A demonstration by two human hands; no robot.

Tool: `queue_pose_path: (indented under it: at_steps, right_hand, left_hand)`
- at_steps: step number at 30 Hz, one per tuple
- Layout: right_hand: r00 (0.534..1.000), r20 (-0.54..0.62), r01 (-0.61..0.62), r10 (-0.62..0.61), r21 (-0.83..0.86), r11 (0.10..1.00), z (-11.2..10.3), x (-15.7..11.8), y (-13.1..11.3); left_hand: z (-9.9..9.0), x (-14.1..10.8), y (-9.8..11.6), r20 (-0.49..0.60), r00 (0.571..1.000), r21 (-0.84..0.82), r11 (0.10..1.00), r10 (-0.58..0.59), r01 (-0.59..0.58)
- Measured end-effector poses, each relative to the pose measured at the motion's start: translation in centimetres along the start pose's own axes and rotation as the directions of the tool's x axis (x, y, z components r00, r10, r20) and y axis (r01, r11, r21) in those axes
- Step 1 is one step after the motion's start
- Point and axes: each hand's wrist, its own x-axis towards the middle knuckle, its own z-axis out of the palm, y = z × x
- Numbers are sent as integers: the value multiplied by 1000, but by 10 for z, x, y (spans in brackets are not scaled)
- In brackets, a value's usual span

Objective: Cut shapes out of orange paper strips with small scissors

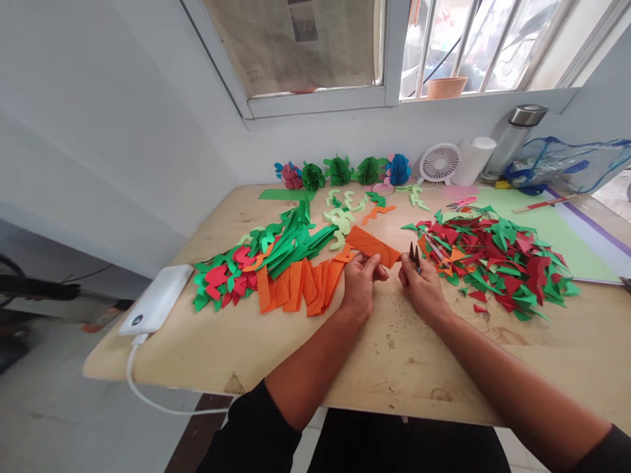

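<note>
My left hand (362, 279) pinches a folded strip of orange paper (371, 244) between thumb and fingers; faint drawn lines run across it. The fingers of my right hand (420, 284) are closed around small scissors (414, 252), whose dark blades point up and away from me. My right fingertips meet the strip's right corner. Left of my left hand lie more orange paper strips (296, 288), fanned out on the table. Behind them is a heap of green paper strips (296, 246). Red and green cut-out shapes (231, 276) are piled at the left.
A heap of red and green paper scraps (503, 263) covers the wooden table's (374, 368) right side. Paper honeycomb turtles (340, 171) line the wall. A white fan (440, 163), a glass bottle (515, 141) and a clear pouch (562, 164) stand behind. A white power bank (156, 301) lies at left.
</note>
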Motion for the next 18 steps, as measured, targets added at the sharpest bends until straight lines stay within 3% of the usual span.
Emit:
queue_pose_path:
  at_steps: [6, 18]
  right_hand:
    - [988, 23, 152, -150, -109, 982, -2, -2, 0]
    - [986, 65, 162, -153, -172, 972, 0, 0, 8]
  left_hand:
    - [0, -1, 3, -31, 999, -13, 999, 34, -34]
    - [1, -1, 4, -39, 998, -26, 999, 41, -42]
